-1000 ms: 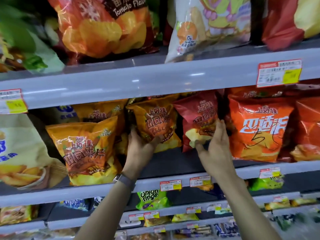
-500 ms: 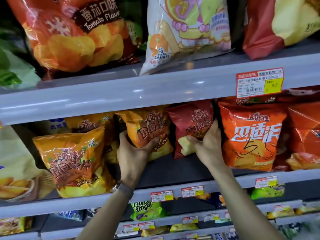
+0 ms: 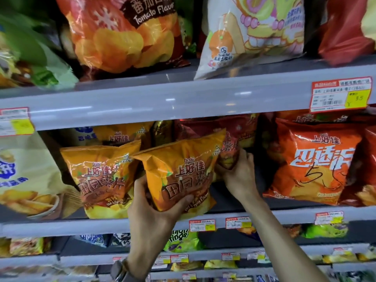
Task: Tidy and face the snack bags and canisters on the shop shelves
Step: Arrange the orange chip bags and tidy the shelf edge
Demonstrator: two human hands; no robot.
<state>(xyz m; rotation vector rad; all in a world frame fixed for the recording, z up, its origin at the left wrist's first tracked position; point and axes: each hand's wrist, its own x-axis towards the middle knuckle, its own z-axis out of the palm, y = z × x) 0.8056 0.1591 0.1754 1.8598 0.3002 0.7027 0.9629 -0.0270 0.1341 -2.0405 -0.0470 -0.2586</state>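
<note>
My left hand (image 3: 151, 212) grips the bottom of a yellow-orange chip bag (image 3: 181, 169), held tilted at the front edge of the middle shelf (image 3: 274, 215). Behind that bag stands a dark red chip bag (image 3: 238, 137), whose lower part my right hand (image 3: 241, 176) holds, fingers curled round it. A matching yellow-orange bag (image 3: 101, 176) stands to the left. An orange-red bag (image 3: 317, 163) with a pen scrawl stands to the right.
The upper shelf (image 3: 162, 100) carries a large tomato-flavour bag (image 3: 126, 35), a white bag (image 3: 254, 33) and a red bag (image 3: 345, 27). A pale yellow bag (image 3: 24, 174) stands far left. Price tags (image 3: 339, 94) line the shelf rails. Lower shelves hold small green bags (image 3: 181, 241).
My left hand has pulled the yellow-orange bag forward to the shelf front, so it now covers part of the red bag. My right hand stays on the red bag. The camera moved closer.
</note>
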